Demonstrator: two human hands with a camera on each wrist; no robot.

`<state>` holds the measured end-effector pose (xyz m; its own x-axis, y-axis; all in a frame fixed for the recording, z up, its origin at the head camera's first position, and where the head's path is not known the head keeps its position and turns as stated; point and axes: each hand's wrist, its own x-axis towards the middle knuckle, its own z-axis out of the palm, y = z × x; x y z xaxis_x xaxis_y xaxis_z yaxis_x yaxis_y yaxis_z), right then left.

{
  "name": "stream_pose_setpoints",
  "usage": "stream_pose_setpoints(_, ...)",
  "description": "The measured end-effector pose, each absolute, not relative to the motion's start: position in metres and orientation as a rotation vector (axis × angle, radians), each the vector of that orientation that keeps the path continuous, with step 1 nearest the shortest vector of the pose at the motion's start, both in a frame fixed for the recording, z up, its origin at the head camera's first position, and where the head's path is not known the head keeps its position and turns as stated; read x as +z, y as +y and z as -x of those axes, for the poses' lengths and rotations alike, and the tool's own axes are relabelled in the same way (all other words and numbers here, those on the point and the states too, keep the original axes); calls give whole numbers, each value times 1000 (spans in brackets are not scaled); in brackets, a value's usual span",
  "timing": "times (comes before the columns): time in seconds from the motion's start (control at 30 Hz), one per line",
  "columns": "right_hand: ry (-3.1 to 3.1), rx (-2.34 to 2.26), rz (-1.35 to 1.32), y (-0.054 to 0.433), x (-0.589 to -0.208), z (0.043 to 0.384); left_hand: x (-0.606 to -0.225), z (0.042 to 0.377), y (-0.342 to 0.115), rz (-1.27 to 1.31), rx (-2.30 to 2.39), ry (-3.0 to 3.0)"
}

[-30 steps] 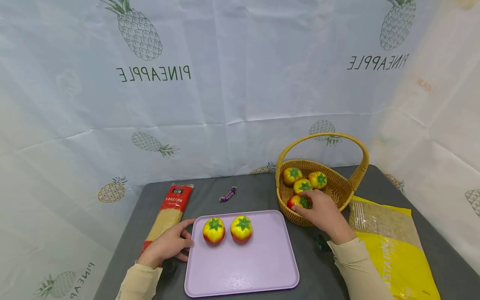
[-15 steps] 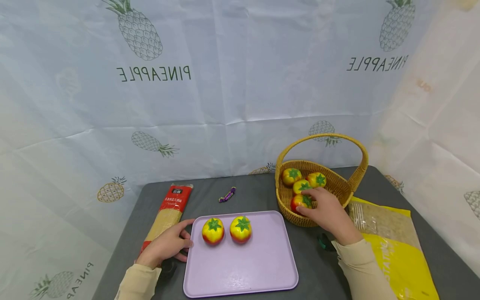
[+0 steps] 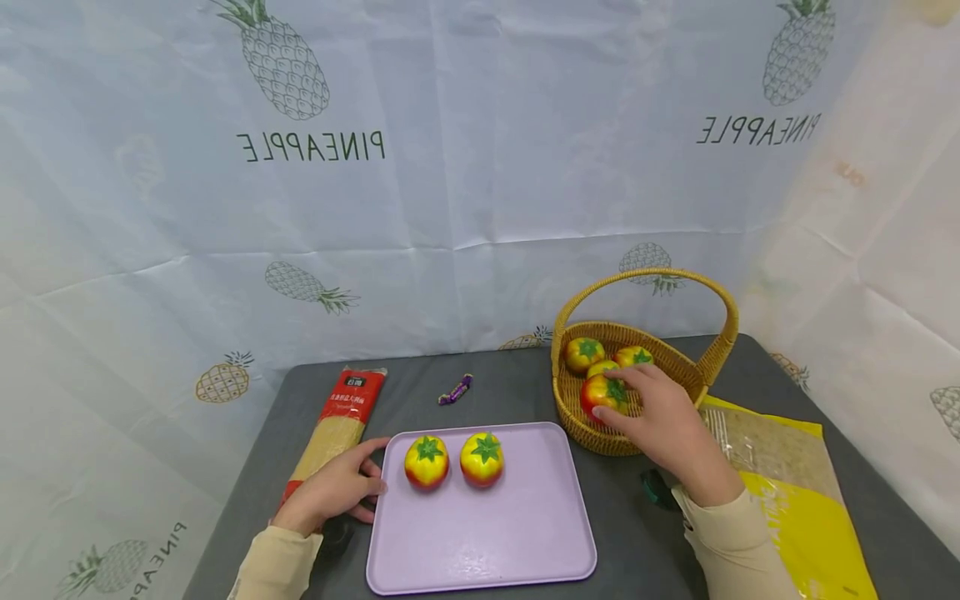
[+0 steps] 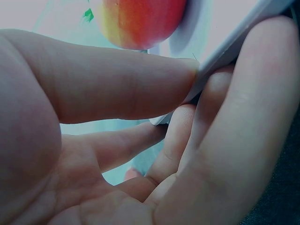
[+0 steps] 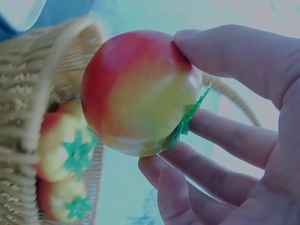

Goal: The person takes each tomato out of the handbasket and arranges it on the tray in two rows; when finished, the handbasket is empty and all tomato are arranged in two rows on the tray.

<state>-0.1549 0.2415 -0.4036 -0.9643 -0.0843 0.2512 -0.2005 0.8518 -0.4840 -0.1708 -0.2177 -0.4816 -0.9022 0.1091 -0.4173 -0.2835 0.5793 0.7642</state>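
My right hand (image 3: pixel 667 425) pinches a red-and-yellow fruit with a green star-shaped top (image 3: pixel 600 395) between thumb and fingers. It is over the near part of the wicker basket (image 3: pixel 681 375), and in the right wrist view the held fruit (image 5: pixel 136 93) is apart from the others. Several like fruits (image 3: pixel 583 353) lie in the basket, one partly hidden behind the held fruit. At the lilac tray (image 3: pixel 495 542), my left hand (image 3: pixel 337 487) grips the left edge, its thumb (image 4: pixel 140 86) on the rim. Two matching fruits (image 3: pixel 427 462) (image 3: pixel 482 459) sit at the tray's back left.
A red-topped pack of noodles (image 3: pixel 337 425) lies left of the tray, partly behind my left hand. Behind the tray is a small purple wrapped candy (image 3: pixel 455 389). A yellow bag (image 3: pixel 802 508) lies at the right, and the basket's tall handle (image 3: pixel 652 271) arches overhead.
The right hand has tightened on the near fruit and raised it slightly, covering more of the fruit behind. My left hand stays on the tray's edge.
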Motion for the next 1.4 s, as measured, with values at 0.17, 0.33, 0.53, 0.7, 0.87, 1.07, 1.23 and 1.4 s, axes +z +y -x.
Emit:
stream_pose_setpoints(0.17,-2805,789,-277,227,-398,148,-481,170,-218,136,1261,2397)
stream_pose_setpoints(0.33,-2786,783,-348,212,-405,147,-481,170,-219,133,1261,2398)
stream_pose_setpoints(0.53,-2827,773,-394,192,-413,147,-482,172,-220,129,1253,2398)
stream_pose_setpoints(0.7,-2874,774,-420,178,-420,148,-482,172,-221,127,1277,2382)
stream_pose_setpoints(0.87,-2914,744,-432,169,-429,150,-480,173,-220,108,1295,2373)
stream_pose_setpoints(1.07,-2945,714,-440,159,-438,151,-480,174,-219,112,1292,2380)
stream_pose_setpoints(1.23,-2965,710,-435,155,-443,150,-480,173,-219,108,1299,2373)
stream_pose_setpoints(1.4,-2968,696,-448,153,-444,149,-481,172,-219,97,1301,2364)
